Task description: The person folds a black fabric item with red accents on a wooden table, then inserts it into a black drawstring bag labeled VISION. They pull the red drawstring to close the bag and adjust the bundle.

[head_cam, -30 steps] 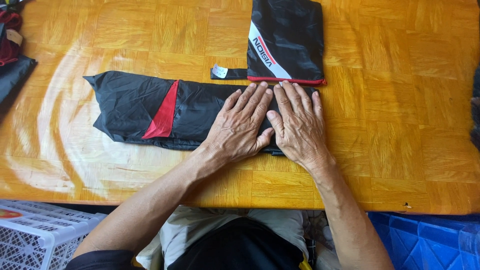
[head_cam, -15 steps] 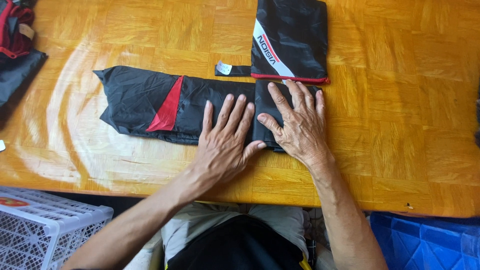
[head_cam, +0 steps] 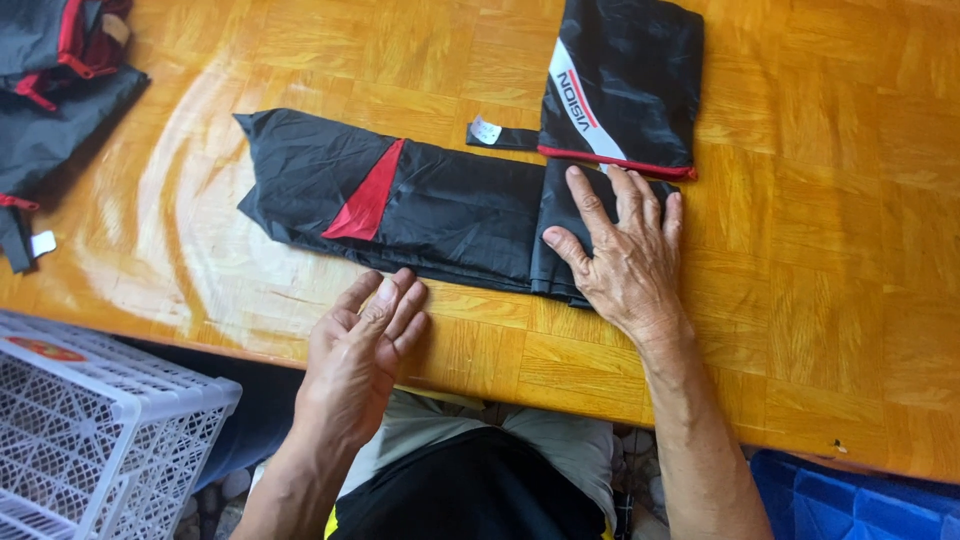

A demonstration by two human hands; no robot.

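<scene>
Presently, a folded black garment with a red panel [head_cam: 400,205] is laid across the wooden surface [head_cam: 820,300]. Its right end is pinned flat under the open right hand [head_cam: 625,255]. The left hand [head_cam: 360,350] is held open and empty just off the near edge. The fabric is judged thin, limp and slippery, best gripped at a folded edge.

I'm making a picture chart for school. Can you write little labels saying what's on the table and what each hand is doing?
Table: orange-brown wooden table.
Main thing: long black garment with a red wedge, partly folded.
Right hand: right hand pressed flat on the garment's right end.
Left hand: left hand near the table's front edge, fingers straight, not on the garment.
Behind: folded black bundle with a white stripe.
Far left: more dark garments.
Below: white plastic crate.
</scene>
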